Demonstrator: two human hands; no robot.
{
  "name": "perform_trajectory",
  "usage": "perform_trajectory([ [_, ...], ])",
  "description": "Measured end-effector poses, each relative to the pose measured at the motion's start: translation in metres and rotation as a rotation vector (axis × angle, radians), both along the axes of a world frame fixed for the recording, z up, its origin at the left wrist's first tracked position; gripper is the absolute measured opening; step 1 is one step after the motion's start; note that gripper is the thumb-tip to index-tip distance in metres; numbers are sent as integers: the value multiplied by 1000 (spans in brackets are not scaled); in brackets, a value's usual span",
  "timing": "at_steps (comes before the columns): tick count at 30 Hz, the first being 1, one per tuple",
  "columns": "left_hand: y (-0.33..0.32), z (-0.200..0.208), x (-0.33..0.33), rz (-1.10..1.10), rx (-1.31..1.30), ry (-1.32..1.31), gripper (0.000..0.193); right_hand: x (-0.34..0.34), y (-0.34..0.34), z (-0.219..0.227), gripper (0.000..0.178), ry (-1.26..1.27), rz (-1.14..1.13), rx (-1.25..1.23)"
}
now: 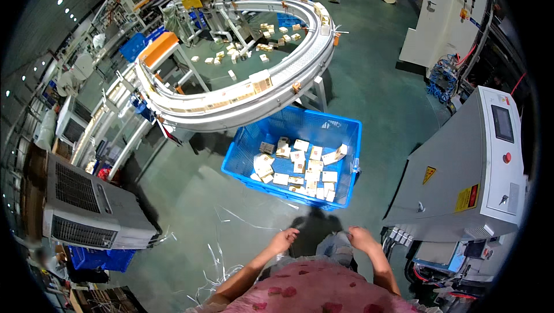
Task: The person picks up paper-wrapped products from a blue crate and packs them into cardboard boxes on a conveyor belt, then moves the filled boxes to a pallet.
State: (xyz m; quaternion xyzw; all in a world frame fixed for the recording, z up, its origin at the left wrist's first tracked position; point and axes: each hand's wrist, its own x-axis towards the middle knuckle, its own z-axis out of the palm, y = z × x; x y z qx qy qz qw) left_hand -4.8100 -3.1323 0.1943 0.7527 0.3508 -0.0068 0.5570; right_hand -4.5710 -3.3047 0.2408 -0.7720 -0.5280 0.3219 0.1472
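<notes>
My left hand [284, 240] hangs low in front of me with its fingers curled together, and nothing shows in it. To the right, my right hand [361, 238] is closed in a loose fist, with no object visible in it. Ahead of both hands, apart from them, a blue plastic crate [232, 170] stands on the floor. Several small white and yellowish boxes [298, 156] lie jumbled inside it. Above the crate's far edge curves a conveyor [231, 118], carrying a row of similar boxes [234, 95].
More small boxes [232, 53] lie scattered on the floor inside the conveyor's curve. A grey control cabinet [456, 157] stands at the right and a grey air cooler [86, 203] at the left. Loose white straps [218, 264] trail on the floor near my left arm.
</notes>
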Motion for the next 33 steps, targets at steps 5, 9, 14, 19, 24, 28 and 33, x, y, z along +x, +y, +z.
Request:
perform_trajectory([
  [5, 2, -16, 16, 258, -50, 51, 20, 23, -1, -7, 12, 25, 55, -46],
  [9, -6, -12, 59, 273, -59, 109, 19, 64, -1, -8, 18, 67, -4, -67],
  [14, -35, 8, 150, 92, -97, -59, 20, 117, -33, -15, 20, 30, -42, -38],
  [19, -52, 35, 189, -216, 196, -78, 23, 156, -59, -29, 26, 1, -69, -143],
  [24, -40, 39, 164, -110, 111, 93, 21, 155, -49, -35, 19, -4, -70, 1],
  [28, -32, 45, 142, 147, 32, 88, 21, 138, -16, -47, 17, 99, 55, 48],
  [33, -10, -14, 108, 326, 13, 31, 24, 130, 23, 1, 17, 67, 218, 3],
])
